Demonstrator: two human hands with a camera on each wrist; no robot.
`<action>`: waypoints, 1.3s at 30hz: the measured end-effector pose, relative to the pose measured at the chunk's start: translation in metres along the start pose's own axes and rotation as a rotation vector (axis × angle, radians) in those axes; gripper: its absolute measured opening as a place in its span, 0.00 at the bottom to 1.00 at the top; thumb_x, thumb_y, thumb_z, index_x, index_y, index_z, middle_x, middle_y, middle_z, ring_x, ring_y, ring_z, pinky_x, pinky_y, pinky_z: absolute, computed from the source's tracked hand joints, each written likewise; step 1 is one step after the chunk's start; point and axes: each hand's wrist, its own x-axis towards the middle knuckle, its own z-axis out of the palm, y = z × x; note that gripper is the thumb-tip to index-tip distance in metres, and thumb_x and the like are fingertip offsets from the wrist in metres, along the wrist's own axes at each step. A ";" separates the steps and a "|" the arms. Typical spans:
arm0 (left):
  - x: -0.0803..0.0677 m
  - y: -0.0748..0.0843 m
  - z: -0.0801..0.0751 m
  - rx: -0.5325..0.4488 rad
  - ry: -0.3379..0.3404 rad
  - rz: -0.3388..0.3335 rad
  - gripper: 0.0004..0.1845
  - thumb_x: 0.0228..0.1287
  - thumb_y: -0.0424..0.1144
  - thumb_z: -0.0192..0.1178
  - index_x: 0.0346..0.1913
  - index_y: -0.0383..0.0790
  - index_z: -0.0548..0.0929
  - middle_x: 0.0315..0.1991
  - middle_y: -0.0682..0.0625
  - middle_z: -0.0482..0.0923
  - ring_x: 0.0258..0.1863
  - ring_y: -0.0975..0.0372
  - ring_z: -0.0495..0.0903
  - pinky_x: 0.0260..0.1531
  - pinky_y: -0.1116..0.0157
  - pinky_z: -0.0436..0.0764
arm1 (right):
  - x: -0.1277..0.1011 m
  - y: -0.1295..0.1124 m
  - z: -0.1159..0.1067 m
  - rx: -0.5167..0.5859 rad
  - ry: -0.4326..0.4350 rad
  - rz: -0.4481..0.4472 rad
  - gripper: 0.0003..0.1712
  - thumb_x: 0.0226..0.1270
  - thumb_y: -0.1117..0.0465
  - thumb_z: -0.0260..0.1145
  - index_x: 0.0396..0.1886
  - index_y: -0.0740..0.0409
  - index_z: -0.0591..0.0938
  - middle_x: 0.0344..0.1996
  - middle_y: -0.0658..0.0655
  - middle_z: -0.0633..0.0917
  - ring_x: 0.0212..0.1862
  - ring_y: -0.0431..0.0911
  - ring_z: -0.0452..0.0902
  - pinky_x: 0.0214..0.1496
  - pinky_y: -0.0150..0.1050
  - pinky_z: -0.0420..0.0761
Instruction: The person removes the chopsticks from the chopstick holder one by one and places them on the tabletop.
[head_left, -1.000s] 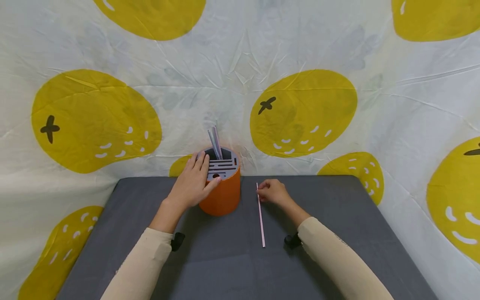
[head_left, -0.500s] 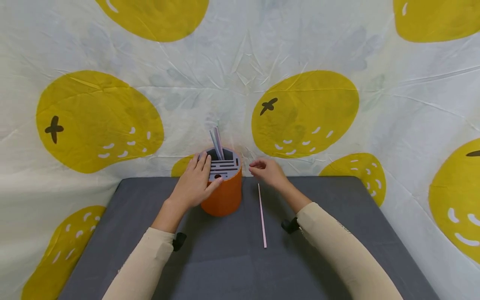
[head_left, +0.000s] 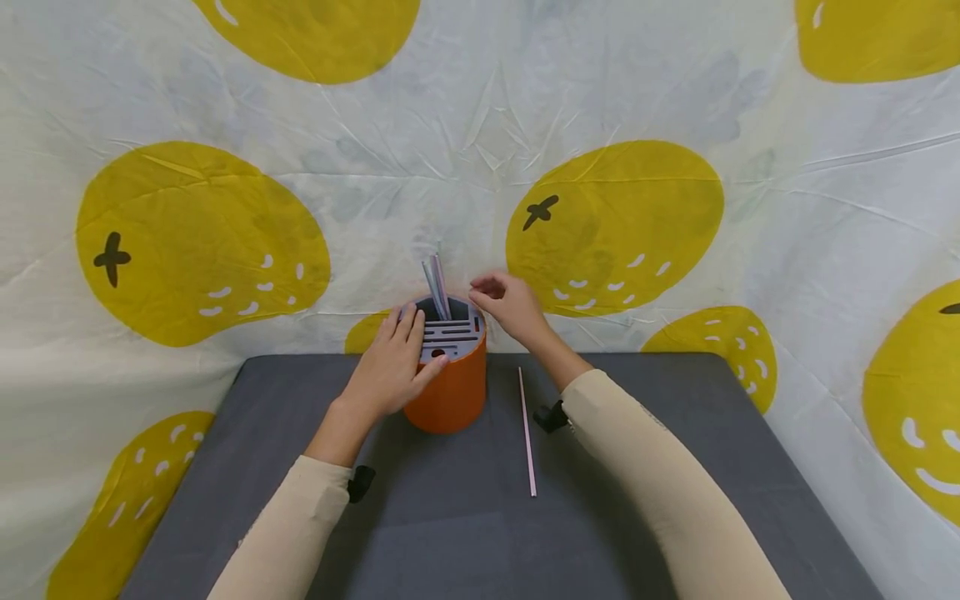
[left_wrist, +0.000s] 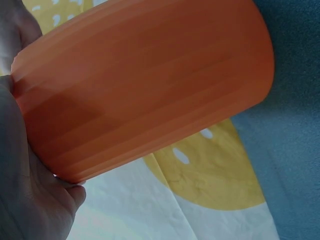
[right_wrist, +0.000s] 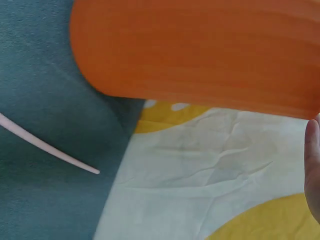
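An orange cylindrical holder (head_left: 447,396) with a grey slotted top (head_left: 453,335) stands at the back of the table. Several thin grey and lilac sticks (head_left: 438,283) lean in its rear compartment. My left hand (head_left: 386,358) rests on the left of the top, fingers nearly straight across it and thumb at the front rim. At the holder's right rim is my right hand (head_left: 510,307), loosely bent, with nothing seen between thumb and forefinger. A thin pink stick (head_left: 527,433) lies on the table right of the holder; its end also shows in the right wrist view.
A dark grey cloth covers the table (head_left: 450,533). Right behind its back edge hangs a white curtain (head_left: 397,208) printed with big yellow fruit. Small black wrist cameras sit under both sleeves.
My right hand has let go of the pink stick, leaving it on the table, and has moved up and left to the holder's rim. The left hand stays on the holder.
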 end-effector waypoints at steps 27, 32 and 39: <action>-0.001 0.000 -0.001 0.016 -0.006 0.005 0.46 0.80 0.65 0.41 0.82 0.29 0.49 0.83 0.34 0.45 0.83 0.40 0.44 0.82 0.46 0.45 | 0.024 -0.037 0.039 -0.263 0.029 0.033 0.09 0.69 0.57 0.74 0.38 0.58 0.86 0.35 0.56 0.89 0.39 0.49 0.85 0.46 0.41 0.85; 0.000 0.000 0.000 0.018 0.001 0.010 0.46 0.80 0.64 0.41 0.81 0.29 0.50 0.83 0.34 0.46 0.83 0.39 0.45 0.82 0.46 0.46 | 0.025 -0.038 0.041 -0.266 0.044 0.034 0.07 0.70 0.58 0.73 0.37 0.58 0.85 0.33 0.56 0.89 0.38 0.49 0.84 0.44 0.41 0.85; 0.000 -0.001 0.000 0.010 0.007 0.011 0.46 0.80 0.64 0.41 0.81 0.28 0.51 0.83 0.33 0.46 0.83 0.39 0.45 0.82 0.45 0.48 | 0.025 -0.036 0.042 -0.251 0.049 0.030 0.06 0.71 0.59 0.72 0.37 0.56 0.84 0.33 0.56 0.88 0.38 0.48 0.84 0.43 0.41 0.85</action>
